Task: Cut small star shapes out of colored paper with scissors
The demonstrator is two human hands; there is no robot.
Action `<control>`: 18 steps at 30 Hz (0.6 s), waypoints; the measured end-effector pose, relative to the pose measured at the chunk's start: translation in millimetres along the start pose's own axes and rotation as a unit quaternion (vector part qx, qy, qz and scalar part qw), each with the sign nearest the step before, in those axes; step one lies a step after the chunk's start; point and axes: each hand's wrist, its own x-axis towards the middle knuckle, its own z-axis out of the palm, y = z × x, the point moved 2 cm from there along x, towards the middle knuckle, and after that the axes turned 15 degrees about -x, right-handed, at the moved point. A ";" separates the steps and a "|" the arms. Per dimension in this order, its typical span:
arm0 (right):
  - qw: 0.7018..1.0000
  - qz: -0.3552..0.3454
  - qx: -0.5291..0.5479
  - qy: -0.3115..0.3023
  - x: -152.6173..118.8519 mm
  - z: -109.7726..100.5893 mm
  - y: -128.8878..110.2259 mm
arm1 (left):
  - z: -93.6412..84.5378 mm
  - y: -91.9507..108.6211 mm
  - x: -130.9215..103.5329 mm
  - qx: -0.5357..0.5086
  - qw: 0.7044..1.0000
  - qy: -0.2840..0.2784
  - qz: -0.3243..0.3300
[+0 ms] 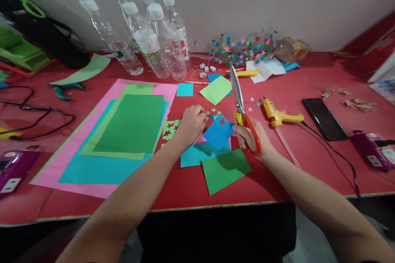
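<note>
My right hand (251, 133) is wrapped round the handles of the scissors (238, 90), whose blades point up and away. Its fingertips also touch the right edge of a blue paper (217, 133) with a star-shaped hole. Left of that paper, my left hand (194, 121) has its fingers pinched at a small blue piece (212, 117), beside several small green stars (217, 112). Partly under my left wrist lies a light green paper (169, 128) with star-shaped holes. Nearer me are a cyan sheet (191, 158) and a green sheet (226, 170).
Large coloured sheets (129, 123) lie stacked at left. Plastic bottles (173, 55) stand at the back, beside a star-filled clear container (243, 49). A yellow glue gun (279, 117), a phone (325, 119) and purple power strips (373, 148) lie on the red table (173, 197).
</note>
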 end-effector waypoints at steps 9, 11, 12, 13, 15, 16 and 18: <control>1.000 0.001 -0.026 0.007 3.3 -2.6 2.7 | -21.7 23.9 -3.8 -0.489 0.837 -0.098 -0.225; 1.000 -0.003 -0.024 0.006 4.2 -2.9 4.2 | -19.7 27.8 -6.3 -0.536 0.792 -0.157 -0.245; 1.000 -0.005 -0.023 0.007 4.5 -3.0 4.8 | -18.4 28.3 -7.3 -0.546 0.781 -0.166 -0.252; 1.000 -0.008 -0.024 0.006 4.6 -2.9 5.1 | -17.0 28.2 -8.0 -0.553 0.775 -0.166 -0.258; 0.999 -0.013 -0.037 -0.002 4.0 -2.4 4.0 | -14.8 27.4 -8.9 -0.561 0.769 -0.145 -0.269; 0.999 -0.013 -0.048 -0.007 3.4 -2.0 2.7 | -14.2 27.7 -9.2 -0.567 0.765 -0.136 -0.273; 0.997 -0.005 -0.076 -0.011 1.5 -1.3 -0.5 | -13.9 30.7 -9.3 -0.580 0.754 -0.131 -0.279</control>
